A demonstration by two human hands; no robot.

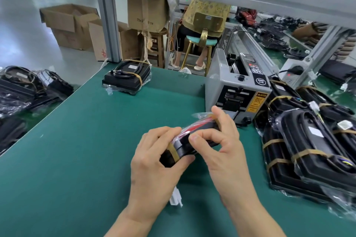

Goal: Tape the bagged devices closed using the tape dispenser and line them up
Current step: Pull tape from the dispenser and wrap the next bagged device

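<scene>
A black bagged device [194,136] with red wires and tan rubber bands is held on edge above the green mat [77,140], at the middle. My left hand [156,161] grips its near end, thumb under it. My right hand [221,140] curls over its far end, with the thumb and forefinger pinching the clear bag on the side. The grey tape dispenser [237,84] stands just behind the device, its slot facing me. One bagged device [127,77] lies flat at the mat's far left corner.
A pile of bagged black devices [308,140] fills the right side of the mat. More bagged devices [28,86] lie on a surface at the left. A white connector [176,196] hangs under my hands. Behind are cardboard boxes [71,25] and a seated person [202,29].
</scene>
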